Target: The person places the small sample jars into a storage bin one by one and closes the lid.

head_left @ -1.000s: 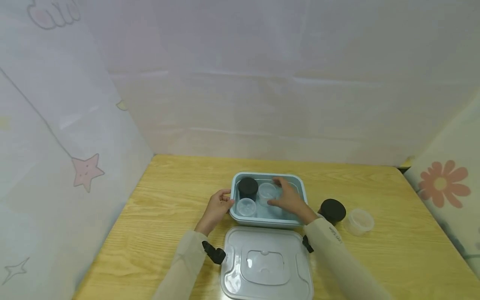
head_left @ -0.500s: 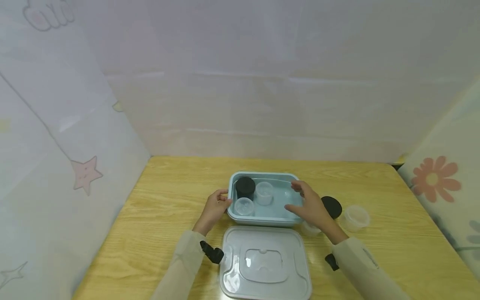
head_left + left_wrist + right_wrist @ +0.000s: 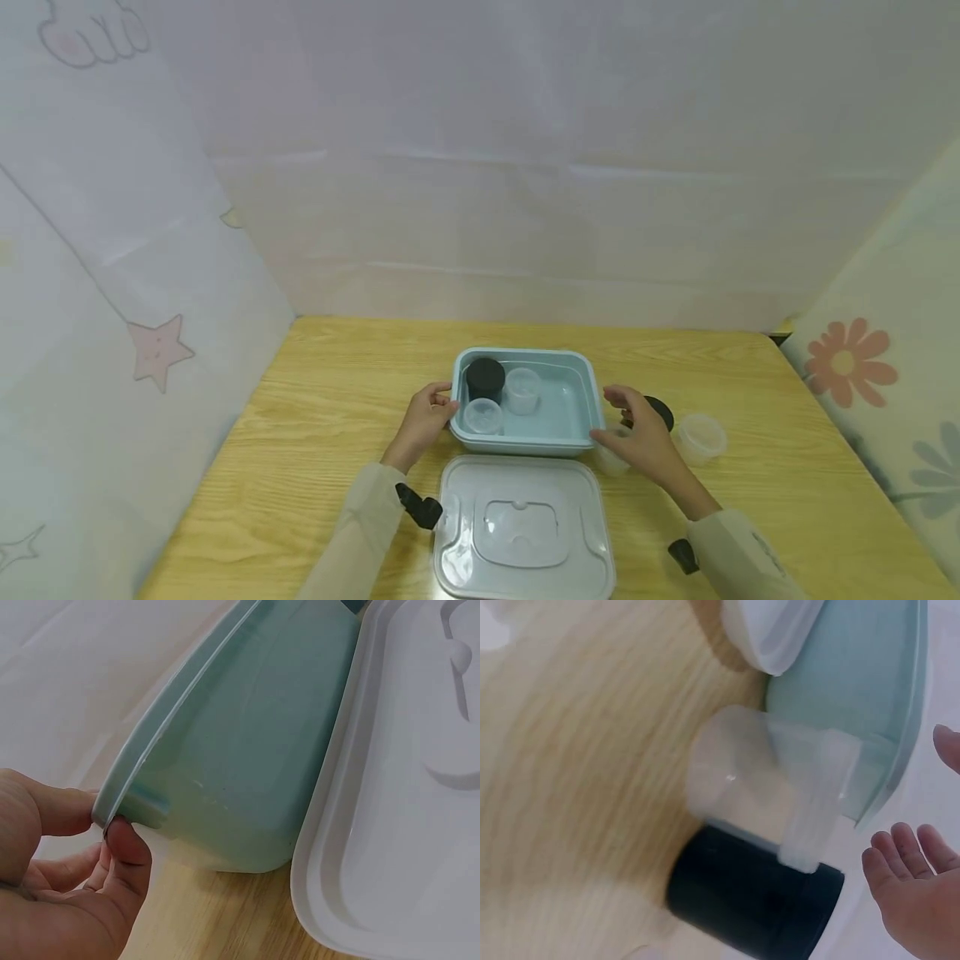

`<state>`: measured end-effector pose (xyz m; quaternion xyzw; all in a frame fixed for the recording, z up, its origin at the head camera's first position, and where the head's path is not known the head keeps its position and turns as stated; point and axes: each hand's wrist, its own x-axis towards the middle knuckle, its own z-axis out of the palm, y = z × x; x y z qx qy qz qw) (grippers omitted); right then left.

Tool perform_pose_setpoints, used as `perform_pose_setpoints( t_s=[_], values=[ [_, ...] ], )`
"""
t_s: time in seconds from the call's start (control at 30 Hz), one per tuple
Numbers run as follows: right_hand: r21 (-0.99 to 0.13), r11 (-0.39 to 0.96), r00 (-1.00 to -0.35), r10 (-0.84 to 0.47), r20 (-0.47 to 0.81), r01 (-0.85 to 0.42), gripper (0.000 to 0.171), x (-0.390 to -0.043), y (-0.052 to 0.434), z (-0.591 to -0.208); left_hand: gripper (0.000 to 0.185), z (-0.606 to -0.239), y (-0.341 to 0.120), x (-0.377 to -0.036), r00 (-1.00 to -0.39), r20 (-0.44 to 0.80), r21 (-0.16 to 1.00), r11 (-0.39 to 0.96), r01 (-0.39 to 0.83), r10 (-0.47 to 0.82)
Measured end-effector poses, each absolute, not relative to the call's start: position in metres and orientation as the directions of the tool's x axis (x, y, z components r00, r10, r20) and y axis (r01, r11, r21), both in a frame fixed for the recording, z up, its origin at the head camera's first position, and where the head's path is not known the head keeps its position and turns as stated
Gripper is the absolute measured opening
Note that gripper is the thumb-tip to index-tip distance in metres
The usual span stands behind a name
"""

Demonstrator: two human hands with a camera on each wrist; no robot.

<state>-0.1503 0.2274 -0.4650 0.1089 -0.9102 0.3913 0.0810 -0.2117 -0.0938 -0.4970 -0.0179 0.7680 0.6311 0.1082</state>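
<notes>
Packing small cups into the box was the step in hand, by the look of it. Left hand [image 3: 425, 414] pinched the rim of the blue box [image 3: 585, 392] at its left edge, thumb and fingers curled on the lip, steadying it. Right hand [image 3: 640, 432] hovered just right of the box, grip wide, fingers relaxed, holding nothing, nearest the clear cup [image 3: 611, 457] standing against the box's right wall, with the black cup [image 3: 662, 410] just behind it.

Next move probably called for closing the right hand round that clear cup and lifting it over the rim into the free right half of the box.

Count: one box, one clear lid [image 3: 522, 535] lying flat on the bench [image 3: 315, 417] in front of it. In the box: one black cup, two clear cups. Outside: one black cup, two clear cups, the farther one [image 3: 701, 437] apart on the right.
</notes>
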Motion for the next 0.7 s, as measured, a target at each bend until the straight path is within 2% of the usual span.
perform_pose_setpoints(
  t_s=[0.33,0.7],
  values=[
    [-0.686,0.675,-0.96,-0.141,0.241,-0.271,0.061,-0.142,0.239,-0.481,0.04,-0.498,-0.095,-0.215,-0.973,-0.202,0.964,0.2,-0.177,0.111],
    [-0.622,0.728,-0.946,-0.119,0.301,-0.289,0.06,-0.133,0.246,-0.495,0.041,-0.501,-0.094,-0.215,-0.973,-0.207,0.963,0.199,-0.184,0.102]
  ],
)
